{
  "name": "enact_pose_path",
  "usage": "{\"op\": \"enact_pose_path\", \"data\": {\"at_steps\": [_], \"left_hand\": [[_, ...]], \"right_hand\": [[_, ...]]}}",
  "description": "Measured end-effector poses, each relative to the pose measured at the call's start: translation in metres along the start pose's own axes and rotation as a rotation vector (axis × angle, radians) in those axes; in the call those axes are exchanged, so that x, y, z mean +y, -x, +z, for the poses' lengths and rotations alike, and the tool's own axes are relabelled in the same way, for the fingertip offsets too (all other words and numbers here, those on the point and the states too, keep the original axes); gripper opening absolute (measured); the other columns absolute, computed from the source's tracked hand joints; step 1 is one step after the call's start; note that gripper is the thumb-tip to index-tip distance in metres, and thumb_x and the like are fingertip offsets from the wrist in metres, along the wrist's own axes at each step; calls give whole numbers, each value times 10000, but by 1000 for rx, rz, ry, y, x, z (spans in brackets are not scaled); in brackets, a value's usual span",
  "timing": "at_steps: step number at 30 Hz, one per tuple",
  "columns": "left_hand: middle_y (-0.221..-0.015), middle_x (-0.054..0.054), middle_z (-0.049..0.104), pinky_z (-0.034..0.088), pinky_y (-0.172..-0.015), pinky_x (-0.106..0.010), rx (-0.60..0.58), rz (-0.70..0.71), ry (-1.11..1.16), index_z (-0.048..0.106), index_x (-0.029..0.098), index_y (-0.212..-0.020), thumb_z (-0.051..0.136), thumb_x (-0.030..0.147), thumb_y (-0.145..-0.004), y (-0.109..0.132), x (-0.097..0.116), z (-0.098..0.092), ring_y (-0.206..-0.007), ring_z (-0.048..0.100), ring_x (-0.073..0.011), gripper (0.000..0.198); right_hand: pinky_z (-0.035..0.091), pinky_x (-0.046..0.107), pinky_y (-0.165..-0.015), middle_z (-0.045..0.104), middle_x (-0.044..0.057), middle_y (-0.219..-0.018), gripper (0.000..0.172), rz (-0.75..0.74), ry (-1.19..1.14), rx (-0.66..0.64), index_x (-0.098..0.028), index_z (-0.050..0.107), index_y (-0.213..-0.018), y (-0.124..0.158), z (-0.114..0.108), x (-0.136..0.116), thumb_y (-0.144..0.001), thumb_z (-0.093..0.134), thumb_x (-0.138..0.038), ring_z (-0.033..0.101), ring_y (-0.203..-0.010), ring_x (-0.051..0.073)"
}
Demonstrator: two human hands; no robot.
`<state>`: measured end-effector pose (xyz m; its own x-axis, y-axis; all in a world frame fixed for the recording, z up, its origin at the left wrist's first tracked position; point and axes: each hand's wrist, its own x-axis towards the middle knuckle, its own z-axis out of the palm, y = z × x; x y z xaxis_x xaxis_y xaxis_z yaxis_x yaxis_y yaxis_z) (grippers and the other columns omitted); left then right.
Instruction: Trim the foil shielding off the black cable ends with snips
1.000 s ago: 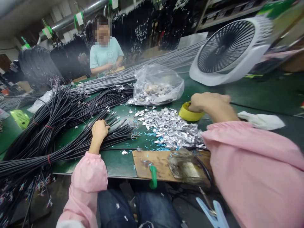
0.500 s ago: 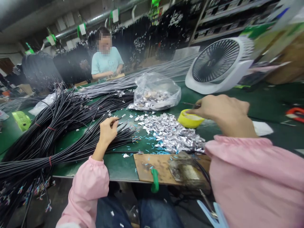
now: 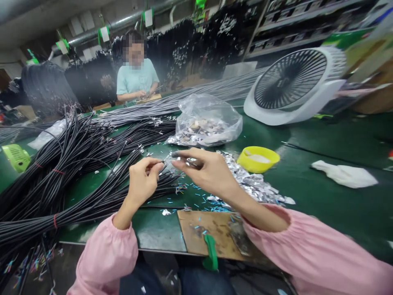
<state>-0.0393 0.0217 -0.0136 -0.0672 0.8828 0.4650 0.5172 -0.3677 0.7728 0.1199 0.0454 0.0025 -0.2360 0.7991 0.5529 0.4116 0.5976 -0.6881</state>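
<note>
My left hand [image 3: 143, 180] pinches a thin black cable [image 3: 164, 164] near its end, thumb against fingers. Close on its right, my right hand [image 3: 210, 172] is closed too, its thumb and fingertips brought together by the cable's end. A small pale bit shows at those fingertips, too small to name. Below the hands, a bundle of black cables [image 3: 116, 200] with stripped ends reaches in from the left. Behind my right wrist lies a heap of silver foil scraps [image 3: 260, 188], with small blue pieces [image 3: 219, 209] scattered along its near side.
Beyond the hands is a clear plastic bag [image 3: 211, 119] of scraps. A yellow dish [image 3: 256, 167], a white fan [image 3: 273, 116] and a crumpled white cloth [image 3: 344, 174] are at right. A wooden board [image 3: 196, 229] with a green clamp [image 3: 210, 254] lies at the front edge. Across sits a person [image 3: 138, 80].
My right hand has moved left from the yellow dish to the cable end beside my left hand. The left hand keeps its pinch on the cable. The view has shifted slightly.
</note>
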Motion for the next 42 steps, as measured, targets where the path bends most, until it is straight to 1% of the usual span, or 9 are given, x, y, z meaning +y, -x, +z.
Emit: {"op": "enact_pose_path", "data": {"at_steps": [4,7,11,15,21,30,35,38,42], "left_hand": [[-588,12,587,386,-440,-189,4,73,11,650,158,-780,528,206,-807,11,11,3,-434,488,-73,134],[-554,17,560,380,-448,-195,2,82,-13,645,166,-752,508,213,-832,14,12,3,-437,476,-74,166],[-540,19,543,373,-437,-196,-30,8,87,630,165,-721,467,257,-871,16,12,3,-419,460,-68,239],[-536,19,531,375,-445,-201,56,1,120,632,165,-732,476,296,-875,17,13,2,-440,471,-76,249],[-560,21,523,377,-459,-206,85,51,78,648,173,-753,492,242,-866,19,14,1,-455,468,-76,204],[-616,10,576,400,-504,-207,100,139,-21,654,170,-790,508,217,-860,19,15,1,-505,511,-81,169],[-688,-11,611,408,-521,-207,114,137,-37,652,175,-795,513,222,-852,20,14,2,-584,547,-99,157],[-668,-16,589,372,-459,-192,8,22,107,631,160,-751,487,278,-866,17,16,-2,-551,519,-91,219],[-504,32,465,277,-364,-171,-308,-210,422,569,129,-645,499,435,-843,10,22,-14,-379,356,-36,371]], "right_hand": [[363,235,-483,596,11,-575,214,-8,-60,-66,-164,618,-619,5,-4,-6,-766,547,-303,489,-514,106],[368,235,-487,591,7,-568,212,-17,-84,-75,-172,582,-584,6,-4,-10,-761,524,-272,494,-521,106],[427,245,-516,656,22,-670,165,52,-85,-68,-186,643,-724,8,-4,-9,-763,514,-282,565,-579,132],[496,293,-622,695,61,-852,303,25,-24,-15,-187,650,-992,11,-6,-7,-787,535,-379,626,-703,179],[513,275,-632,707,51,-782,216,-89,-40,-65,-209,712,-865,13,-7,-9,-824,519,-297,632,-665,164],[505,258,-577,713,42,-745,214,-63,-65,-95,-202,730,-833,12,-8,-8,-815,529,-273,635,-625,157],[515,266,-631,722,65,-794,207,-69,-11,-63,-165,731,-844,15,-8,-7,-799,562,-276,652,-667,167],[508,258,-604,719,53,-754,201,-74,-20,-46,-167,733,-835,16,-8,-7,-800,565,-270,641,-627,154],[491,217,-533,698,30,-676,195,-72,-146,-140,-163,727,-795,13,-9,-8,-801,554,-253,622,-578,129]]}}
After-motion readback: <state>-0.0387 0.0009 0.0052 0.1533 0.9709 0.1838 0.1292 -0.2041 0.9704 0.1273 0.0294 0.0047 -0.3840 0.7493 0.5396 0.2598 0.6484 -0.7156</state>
